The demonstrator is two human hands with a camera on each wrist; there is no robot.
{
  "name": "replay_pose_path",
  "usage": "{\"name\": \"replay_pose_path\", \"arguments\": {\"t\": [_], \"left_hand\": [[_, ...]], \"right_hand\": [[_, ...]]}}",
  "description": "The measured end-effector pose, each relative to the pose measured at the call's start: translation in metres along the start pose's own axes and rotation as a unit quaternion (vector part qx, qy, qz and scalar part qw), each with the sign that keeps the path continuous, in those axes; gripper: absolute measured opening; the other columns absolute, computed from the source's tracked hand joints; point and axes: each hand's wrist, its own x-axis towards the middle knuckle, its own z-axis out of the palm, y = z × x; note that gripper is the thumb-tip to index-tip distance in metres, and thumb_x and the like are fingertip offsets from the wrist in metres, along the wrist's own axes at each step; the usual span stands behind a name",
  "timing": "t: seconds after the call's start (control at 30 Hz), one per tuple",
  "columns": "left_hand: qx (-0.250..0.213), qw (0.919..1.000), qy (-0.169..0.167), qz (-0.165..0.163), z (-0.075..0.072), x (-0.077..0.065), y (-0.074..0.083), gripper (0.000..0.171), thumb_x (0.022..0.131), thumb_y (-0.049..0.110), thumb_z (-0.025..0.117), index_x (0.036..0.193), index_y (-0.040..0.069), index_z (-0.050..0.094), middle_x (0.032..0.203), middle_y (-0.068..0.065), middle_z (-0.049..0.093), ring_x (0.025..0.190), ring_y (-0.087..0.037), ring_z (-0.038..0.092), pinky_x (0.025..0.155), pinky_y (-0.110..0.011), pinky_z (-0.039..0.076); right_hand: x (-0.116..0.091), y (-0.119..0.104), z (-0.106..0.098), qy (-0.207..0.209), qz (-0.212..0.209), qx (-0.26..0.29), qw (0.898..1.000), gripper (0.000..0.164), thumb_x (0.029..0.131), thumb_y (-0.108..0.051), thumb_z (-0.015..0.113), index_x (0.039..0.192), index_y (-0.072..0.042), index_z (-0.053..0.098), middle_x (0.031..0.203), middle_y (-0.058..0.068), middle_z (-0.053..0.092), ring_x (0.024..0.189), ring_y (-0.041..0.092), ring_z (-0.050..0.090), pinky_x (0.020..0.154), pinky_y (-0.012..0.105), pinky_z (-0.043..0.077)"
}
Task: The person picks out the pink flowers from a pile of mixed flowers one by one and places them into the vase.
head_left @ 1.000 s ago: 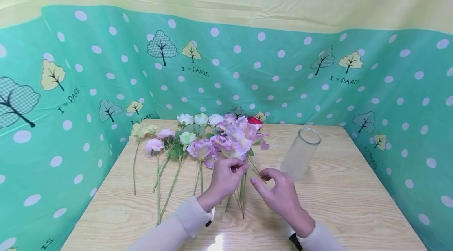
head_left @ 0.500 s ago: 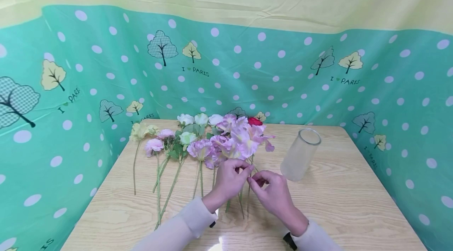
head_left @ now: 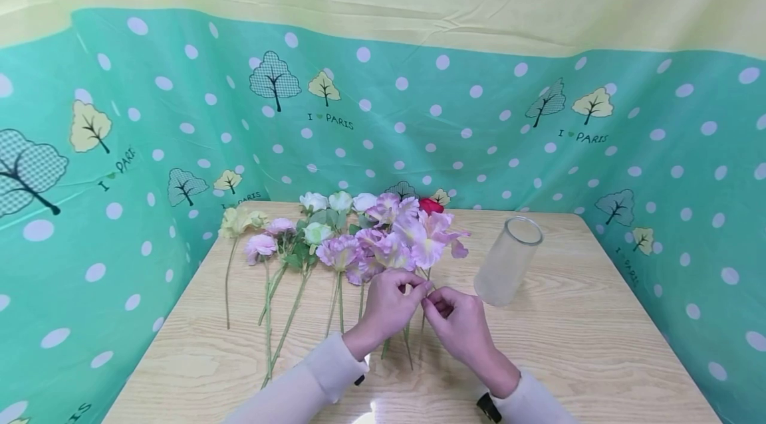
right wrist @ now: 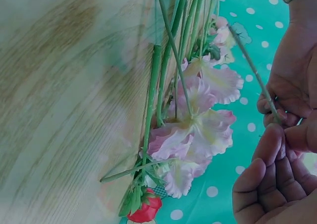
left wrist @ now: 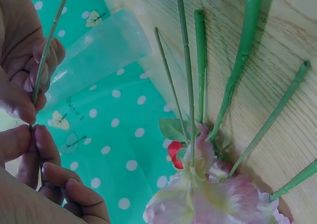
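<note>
A pale purple artificial flower [head_left: 429, 242] is held up a little by its thin green stem [left wrist: 47, 50]. My left hand [head_left: 391, 301] pinches that stem below the bloom. Right beside it, my right hand [head_left: 463, 321] pinches the same stem lower down, thumb and fingertips almost meeting the left hand's. In the right wrist view the stem's end [right wrist: 242, 48] sticks out past the fingers. Other purple flowers [head_left: 340, 252] lie just left of the held one, their stems toward me. A frosted glass vase [head_left: 507, 268] stands right of the hands.
Left on the wooden table [head_left: 598, 318] lie pink flowers [head_left: 260, 246], a cream flower [head_left: 235, 221] and several white and greenish roses [head_left: 317, 232]. A red flower [head_left: 431, 205] lies at the back. A green dotted curtain [head_left: 479, 125] surrounds the table's back and sides.
My right hand came in from the right, fingers parted, and now pinches the stem. The left hand and the purple flower shifted slightly right.
</note>
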Motion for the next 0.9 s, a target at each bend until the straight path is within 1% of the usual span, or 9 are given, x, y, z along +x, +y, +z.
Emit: {"name": "replay_pose_path", "arguments": {"t": [0.17, 0.3, 0.47, 0.5, 0.6, 0.7, 0.8, 0.9], "left_hand": [[-0.002, 0.9999, -0.013, 0.011, 0.000, 0.000, 0.000, 0.007, 0.092, 0.021, 0.078, 0.086, 0.018, 0.082, 0.084, 0.012, 0.076, 0.076, -0.005, 0.063, 0.071, -0.025, 0.049], [-0.006, 0.9996, -0.021, 0.019, -0.001, 0.000, -0.001, 0.009, 0.093, 0.023, 0.077, 0.089, 0.017, 0.082, 0.085, 0.011, 0.076, 0.078, -0.006, 0.064, 0.072, -0.029, 0.052], [-0.007, 0.9996, -0.025, 0.014, -0.004, -0.002, -0.005, 0.010, 0.095, 0.026, 0.076, 0.092, 0.018, 0.081, 0.087, 0.011, 0.075, 0.082, -0.008, 0.065, 0.074, -0.035, 0.054], [-0.003, 0.9996, -0.025, 0.014, -0.004, -0.002, -0.006, 0.010, 0.095, 0.026, 0.075, 0.093, 0.018, 0.081, 0.088, 0.011, 0.075, 0.082, -0.009, 0.065, 0.075, -0.036, 0.054], [0.010, 0.9994, -0.028, 0.016, -0.007, -0.003, -0.008, 0.009, 0.095, 0.026, 0.075, 0.095, 0.019, 0.081, 0.090, 0.011, 0.075, 0.084, -0.015, 0.066, 0.074, -0.032, 0.053], [0.027, 0.9990, -0.026, 0.027, -0.010, -0.003, -0.011, 0.007, 0.095, 0.024, 0.075, 0.095, 0.019, 0.080, 0.092, 0.011, 0.075, 0.084, -0.019, 0.067, 0.074, -0.029, 0.050], [0.044, 0.9981, -0.019, 0.039, -0.012, -0.005, -0.015, 0.006, 0.094, 0.024, 0.077, 0.095, 0.018, 0.080, 0.093, 0.011, 0.076, 0.084, -0.019, 0.067, 0.078, -0.031, 0.048], [0.060, 0.9970, -0.012, 0.047, -0.014, -0.007, -0.018, 0.008, 0.092, 0.023, 0.078, 0.096, 0.017, 0.080, 0.094, 0.011, 0.076, 0.086, -0.014, 0.065, 0.083, -0.035, 0.048]], "right_hand": [[0.001, -0.002, -0.001, 0.010, 0.004, -0.006, 1.000, 0.021, 0.081, 0.008, 0.078, 0.074, -0.011, 0.072, 0.062, -0.010, 0.065, 0.052, -0.004, 0.055, 0.048, 0.017, 0.049], [0.002, -0.002, -0.003, 0.014, 0.005, -0.013, 1.000, 0.019, 0.082, 0.008, 0.077, 0.076, -0.009, 0.073, 0.064, -0.008, 0.066, 0.053, -0.003, 0.057, 0.049, 0.017, 0.049], [0.006, -0.003, -0.008, 0.021, 0.017, -0.024, 0.999, 0.015, 0.082, 0.007, 0.079, 0.079, -0.008, 0.074, 0.066, -0.006, 0.068, 0.055, 0.001, 0.060, 0.050, 0.017, 0.051], [0.006, -0.003, -0.010, 0.024, 0.019, -0.027, 0.999, 0.015, 0.082, 0.006, 0.079, 0.079, -0.008, 0.074, 0.067, -0.005, 0.069, 0.056, 0.002, 0.060, 0.051, 0.017, 0.051], [0.009, -0.002, -0.014, 0.036, 0.024, -0.036, 0.998, 0.015, 0.082, 0.005, 0.080, 0.078, -0.008, 0.074, 0.067, -0.004, 0.069, 0.057, 0.003, 0.061, 0.052, 0.018, 0.051], [0.011, -0.001, -0.019, 0.045, 0.028, -0.041, 0.998, 0.015, 0.082, 0.005, 0.080, 0.078, -0.008, 0.073, 0.067, -0.004, 0.070, 0.057, 0.003, 0.061, 0.052, 0.018, 0.051], [0.014, 0.000, -0.024, 0.052, 0.028, -0.040, 0.997, 0.015, 0.083, 0.005, 0.079, 0.078, -0.007, 0.073, 0.067, -0.003, 0.070, 0.056, 0.003, 0.061, 0.051, 0.018, 0.052], [0.017, -0.001, -0.028, 0.058, 0.023, -0.043, 0.997, 0.014, 0.083, 0.005, 0.078, 0.079, -0.007, 0.073, 0.067, -0.003, 0.069, 0.056, 0.003, 0.060, 0.051, 0.018, 0.051]]}}
